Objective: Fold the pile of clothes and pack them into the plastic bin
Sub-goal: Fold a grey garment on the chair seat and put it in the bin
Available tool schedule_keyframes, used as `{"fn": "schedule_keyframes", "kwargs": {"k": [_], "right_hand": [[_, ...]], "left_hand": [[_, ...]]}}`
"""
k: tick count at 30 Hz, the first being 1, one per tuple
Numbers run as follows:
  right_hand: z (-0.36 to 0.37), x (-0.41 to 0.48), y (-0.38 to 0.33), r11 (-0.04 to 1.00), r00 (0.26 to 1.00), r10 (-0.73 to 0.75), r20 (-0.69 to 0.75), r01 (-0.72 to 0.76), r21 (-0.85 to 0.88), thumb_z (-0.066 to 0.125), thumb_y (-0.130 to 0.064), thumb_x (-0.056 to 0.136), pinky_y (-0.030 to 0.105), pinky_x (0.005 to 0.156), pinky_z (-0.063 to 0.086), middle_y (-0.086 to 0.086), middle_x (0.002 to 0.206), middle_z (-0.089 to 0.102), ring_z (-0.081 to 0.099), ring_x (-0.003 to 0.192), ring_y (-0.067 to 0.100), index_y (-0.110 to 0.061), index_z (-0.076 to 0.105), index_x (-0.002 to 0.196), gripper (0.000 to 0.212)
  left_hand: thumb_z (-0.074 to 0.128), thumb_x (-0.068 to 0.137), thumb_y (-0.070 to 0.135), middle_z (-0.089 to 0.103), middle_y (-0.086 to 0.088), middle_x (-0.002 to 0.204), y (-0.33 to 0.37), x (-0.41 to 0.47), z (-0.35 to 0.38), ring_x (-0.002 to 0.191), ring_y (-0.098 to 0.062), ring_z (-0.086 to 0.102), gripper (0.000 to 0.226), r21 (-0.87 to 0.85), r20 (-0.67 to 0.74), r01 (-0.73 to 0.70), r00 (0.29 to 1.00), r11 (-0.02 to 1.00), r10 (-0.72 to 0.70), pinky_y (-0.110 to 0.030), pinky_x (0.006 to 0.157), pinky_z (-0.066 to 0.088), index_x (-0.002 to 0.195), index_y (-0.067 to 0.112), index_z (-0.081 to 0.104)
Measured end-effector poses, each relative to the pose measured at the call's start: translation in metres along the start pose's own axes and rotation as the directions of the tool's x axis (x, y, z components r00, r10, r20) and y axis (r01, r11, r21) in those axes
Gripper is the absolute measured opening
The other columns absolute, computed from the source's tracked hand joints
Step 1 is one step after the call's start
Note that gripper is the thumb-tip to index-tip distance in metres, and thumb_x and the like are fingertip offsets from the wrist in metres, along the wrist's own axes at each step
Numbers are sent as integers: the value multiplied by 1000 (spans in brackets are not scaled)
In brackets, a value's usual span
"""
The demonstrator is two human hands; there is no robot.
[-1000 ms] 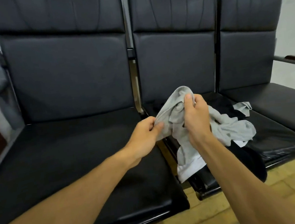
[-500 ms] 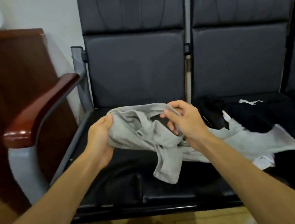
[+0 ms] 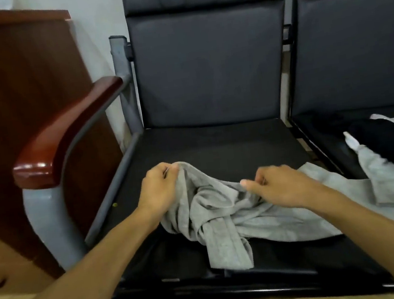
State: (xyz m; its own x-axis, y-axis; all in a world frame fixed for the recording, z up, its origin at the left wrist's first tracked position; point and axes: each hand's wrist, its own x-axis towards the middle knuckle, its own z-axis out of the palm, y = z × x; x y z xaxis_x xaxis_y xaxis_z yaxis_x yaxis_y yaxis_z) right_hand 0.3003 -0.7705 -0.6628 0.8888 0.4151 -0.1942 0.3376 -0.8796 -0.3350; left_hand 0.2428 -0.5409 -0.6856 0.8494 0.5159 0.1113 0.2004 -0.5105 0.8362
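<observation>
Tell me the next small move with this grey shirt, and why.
Probably draw the hands apart to spread the grey shirt flat on the seat: the left hand and right hand both grip it, and it lies bunched and twisted.

A black padded seat (image 3: 215,142) fills the centre of the frame. A crumpled grey garment (image 3: 224,220) lies across its front half and trails right onto the next seat (image 3: 325,133). Black clothes (image 3: 388,135) lie there at the right edge. A small yellow speck (image 3: 114,204) sits by the centre seat's left rim.
</observation>
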Motion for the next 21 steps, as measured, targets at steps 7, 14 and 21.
{"fn": "schedule_keyframes", "kwargs": {"k": [7, 14, 21], "right_hand": [[44, 17, -7, 979, 976, -183, 115, 192, -66, 62, -63, 79, 29, 83, 51, -9, 98, 64, 61, 90, 10, -19, 54, 109, 53], [34, 35, -11, 883, 982, -84, -168, 151, 444, 64, -19, 88, 25, 65, 51, 5, 70, 68, 64, 64, 15, -11, 66, 76, 15], [4, 19, -21, -61, 1000, 2, 15, -15, 998, 34, -12, 101, 43, 84, 56, 18, 118, 65, 67, 103, 32, -3, 55, 125, 33]], "left_hand": [[42, 99, 17, 64, -4, 105, -17, 13, 1, 95, -20, 59, 21, 377, 165, -123, 984, 918, 64, -36, 82, 49, 107, 17, 61], [38, 91, 1, 60, -4, 110, -8, 5, -1, 99, -19, 56, 31, 366, 257, -206, 960, 907, 114, -30, 81, 46, 110, 13, 59], [45, 99, 32, 59, 12, 82, -3, -5, -12, 76, -1, 52, 19, 274, 156, -160, 980, 948, 121, -17, 63, 41, 91, 24, 60]]}}
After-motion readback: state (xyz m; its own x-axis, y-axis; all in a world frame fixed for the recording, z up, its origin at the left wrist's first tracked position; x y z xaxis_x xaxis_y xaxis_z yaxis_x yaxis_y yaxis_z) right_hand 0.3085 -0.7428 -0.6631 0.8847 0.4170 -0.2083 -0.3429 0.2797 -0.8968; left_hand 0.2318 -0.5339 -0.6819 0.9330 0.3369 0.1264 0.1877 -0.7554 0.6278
